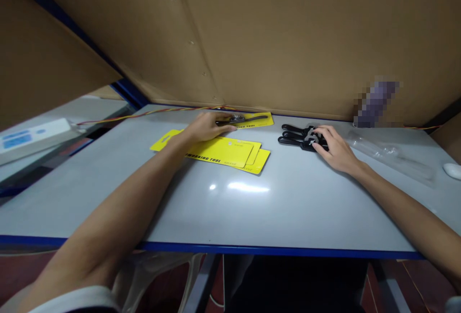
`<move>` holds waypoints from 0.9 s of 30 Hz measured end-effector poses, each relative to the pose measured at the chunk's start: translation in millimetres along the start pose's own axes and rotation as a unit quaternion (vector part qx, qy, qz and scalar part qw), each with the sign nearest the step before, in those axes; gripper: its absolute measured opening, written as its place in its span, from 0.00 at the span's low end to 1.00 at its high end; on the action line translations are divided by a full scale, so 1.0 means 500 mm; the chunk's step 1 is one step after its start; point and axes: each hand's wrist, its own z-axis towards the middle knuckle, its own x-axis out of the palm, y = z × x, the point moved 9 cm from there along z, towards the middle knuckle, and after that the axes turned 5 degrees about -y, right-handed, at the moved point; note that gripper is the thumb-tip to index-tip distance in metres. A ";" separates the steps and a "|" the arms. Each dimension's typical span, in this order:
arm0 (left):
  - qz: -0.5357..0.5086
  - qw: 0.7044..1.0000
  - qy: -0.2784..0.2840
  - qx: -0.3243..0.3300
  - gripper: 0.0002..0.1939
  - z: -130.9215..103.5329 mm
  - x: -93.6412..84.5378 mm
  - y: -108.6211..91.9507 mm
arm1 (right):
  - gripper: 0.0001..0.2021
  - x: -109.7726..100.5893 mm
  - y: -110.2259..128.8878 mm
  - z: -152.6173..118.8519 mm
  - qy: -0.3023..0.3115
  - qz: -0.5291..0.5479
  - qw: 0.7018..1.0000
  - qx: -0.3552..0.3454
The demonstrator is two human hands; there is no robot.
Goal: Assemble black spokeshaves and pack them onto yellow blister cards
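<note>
At the back of the table, a black spokeshave [248, 120] lies on a yellow card [267, 117]. My left hand [205, 128] is closed around its left end, fingers on the far side and thumb on the near side. Below that hand are several overlapping yellow cards [234, 150] with black printing, partly covered by my wrist. To the right, my right hand [336, 149] curls over a row of three black spokeshaves [295, 135] lying side by side, with thumb and fingers at their metal middles. Their right handles are hidden under the hand.
Clear plastic sleeves [392, 157] lie right of my right hand, near a white rounded object [452, 171]. A blurred-out purple object [376, 104] stands against the back panel. At left are a white power strip [36, 138] and a red-yellow wire [144, 113].
</note>
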 end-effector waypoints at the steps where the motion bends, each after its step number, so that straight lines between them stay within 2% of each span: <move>1: -0.004 1.000 -0.007 0.004 0.40 0.003 -0.002 0.000 | 0.17 0.000 0.001 0.000 -0.002 0.000 1.000 -0.002; 4: -0.021 1.000 -0.022 0.002 0.35 0.008 -0.004 0.003 | 0.17 -0.002 0.004 0.000 -0.013 -0.014 1.000 -0.010; 6: -0.017 1.000 -0.019 0.004 0.40 0.011 0.001 0.000 | 0.17 -0.006 0.008 0.000 -0.022 -0.037 0.999 -0.015; 9: 0.043 0.999 -0.006 0.017 0.46 0.020 0.014 -0.007 | 0.16 -0.017 0.023 -0.003 -0.038 -0.059 0.997 -0.034; 12: 0.071 0.997 0.013 0.017 0.43 0.028 0.030 0.001 | 0.15 -0.026 0.045 -0.008 -0.046 -0.057 0.995 -0.071; 14: 0.065 0.998 -0.007 0.007 0.42 0.030 0.026 0.011 | 0.14 -0.030 0.059 -0.012 -0.053 -0.055 0.992 -0.095; 16: 0.062 0.996 -0.055 0.016 0.41 0.025 0.009 0.006 | 0.13 -0.032 0.068 -0.016 -0.059 -0.053 0.990 -0.115; 19: 0.077 0.991 -0.105 0.043 0.40 0.004 -0.021 -0.032 | 0.13 -0.031 0.076 -0.020 -0.060 -0.047 0.989 -0.127; 22: 0.106 0.984 -0.136 0.044 0.39 -0.024 -0.055 -0.087 | 0.14 -0.032 0.083 -0.025 -0.063 -0.041 0.988 -0.134; 25: 0.080 0.975 -0.198 0.064 0.37 -0.051 -0.091 -0.147 | 0.14 -0.037 0.096 -0.032 -0.074 -0.044 0.985 -0.150; 27: 0.051 0.969 -0.230 0.076 0.38 -0.062 -0.103 -0.170 | 0.15 -0.036 0.102 -0.035 -0.072 -0.045 0.984 -0.154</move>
